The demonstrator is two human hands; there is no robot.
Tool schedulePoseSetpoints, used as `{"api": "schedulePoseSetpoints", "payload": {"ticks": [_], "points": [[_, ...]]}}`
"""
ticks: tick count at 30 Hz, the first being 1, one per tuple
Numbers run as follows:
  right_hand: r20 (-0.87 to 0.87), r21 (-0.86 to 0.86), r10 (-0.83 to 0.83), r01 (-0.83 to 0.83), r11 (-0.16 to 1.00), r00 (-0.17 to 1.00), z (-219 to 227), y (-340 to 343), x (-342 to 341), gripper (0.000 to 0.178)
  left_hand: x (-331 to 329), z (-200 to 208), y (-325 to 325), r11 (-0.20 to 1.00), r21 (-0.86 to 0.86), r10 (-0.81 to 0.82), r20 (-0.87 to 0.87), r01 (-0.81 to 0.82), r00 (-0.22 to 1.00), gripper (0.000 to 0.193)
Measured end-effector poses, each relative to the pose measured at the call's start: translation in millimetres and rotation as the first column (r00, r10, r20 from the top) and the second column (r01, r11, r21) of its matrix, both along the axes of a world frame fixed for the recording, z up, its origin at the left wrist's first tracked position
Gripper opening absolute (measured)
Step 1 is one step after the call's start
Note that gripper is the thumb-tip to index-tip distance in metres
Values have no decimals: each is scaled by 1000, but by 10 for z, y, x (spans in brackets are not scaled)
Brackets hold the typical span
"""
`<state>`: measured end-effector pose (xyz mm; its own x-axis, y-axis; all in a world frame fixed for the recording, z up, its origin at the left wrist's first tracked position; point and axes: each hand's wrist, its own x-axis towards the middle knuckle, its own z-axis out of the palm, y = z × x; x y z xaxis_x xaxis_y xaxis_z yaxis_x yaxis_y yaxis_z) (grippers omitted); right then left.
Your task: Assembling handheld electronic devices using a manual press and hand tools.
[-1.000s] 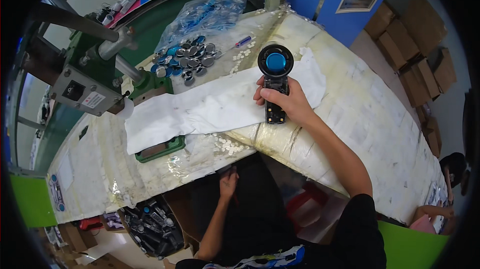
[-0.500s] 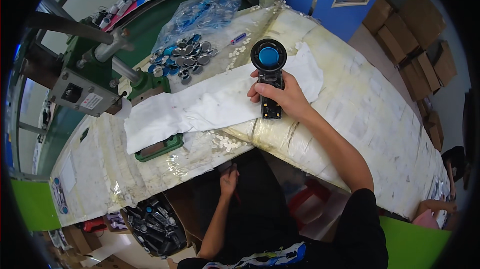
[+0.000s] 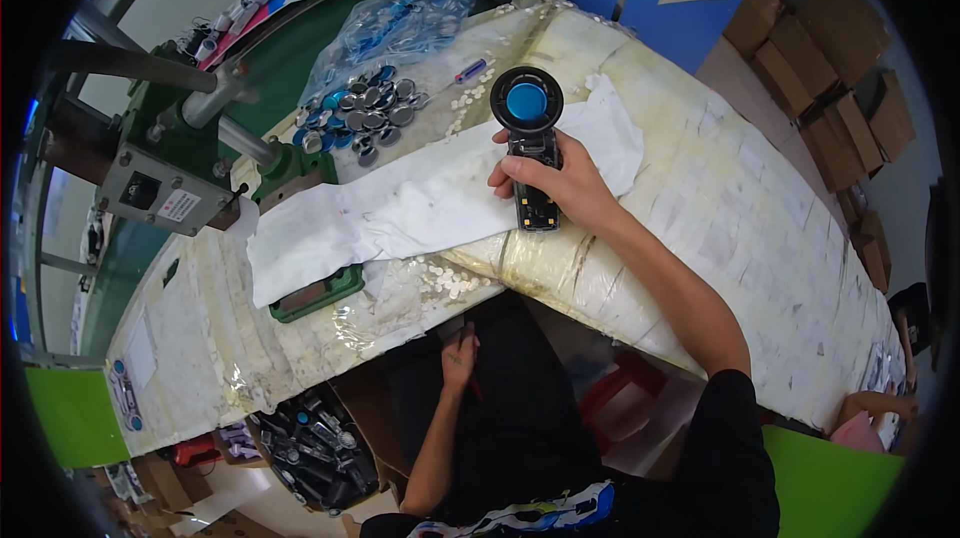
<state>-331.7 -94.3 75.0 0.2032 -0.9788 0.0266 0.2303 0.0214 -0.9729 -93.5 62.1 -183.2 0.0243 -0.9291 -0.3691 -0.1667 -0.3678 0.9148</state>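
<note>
My right hand [image 3: 565,178] is wrapped round the handle of a black handheld device [image 3: 538,200], its round head pointing away from me. A shiny blue disc [image 3: 527,101] fills the middle of that ring-shaped head. The device is above a long white cloth [image 3: 400,208] spread over the bench. Below the bench edge, in front of my dark clothing, my left hand [image 3: 459,358] has its fingers curled in. Something dark shows at its fingertips and a thin red piece beside it; I cannot make out what it holds.
A press machine [image 3: 160,183] stands at the left, its green base [image 3: 318,296] partly under the cloth. Silver and blue round caps [image 3: 375,108] lie beside a clear plastic bag [image 3: 400,33]. Small white discs [image 3: 455,281] are scattered near the edge. A bin of black devices [image 3: 315,448] sits below.
The whole view has shifted slightly. My right hand and the device appear a little further left and up; both hands keep the same grip.
</note>
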Motion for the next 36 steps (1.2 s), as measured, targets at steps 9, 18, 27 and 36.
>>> {"api": "schedulePoseSetpoints", "payload": {"ticks": [9, 18, 27, 36], "points": [[-19, -54, 48, -49, 997, 999, -53, -31, -25, 45, 14, -18, -2, 999, -25, -18, 47, 19, 999, 43], [322, 180, 25, -87, 980, 947, -50, -159, -117, 59, 12, -14, 6, 1000, 28, 1, -2, -1, 1000, 39], [366, 237, -109, 21, 971, 924, -36, -165, -142, 59, -6, 21, -4, 1000, -15, -7, 45, 8, 999, 40], [371, 243, -94, 1, 970, 924, -29, -167, -148, 55, 23, -15, -11, 998, -55, -30, 32, 32, 999, 40]]}}
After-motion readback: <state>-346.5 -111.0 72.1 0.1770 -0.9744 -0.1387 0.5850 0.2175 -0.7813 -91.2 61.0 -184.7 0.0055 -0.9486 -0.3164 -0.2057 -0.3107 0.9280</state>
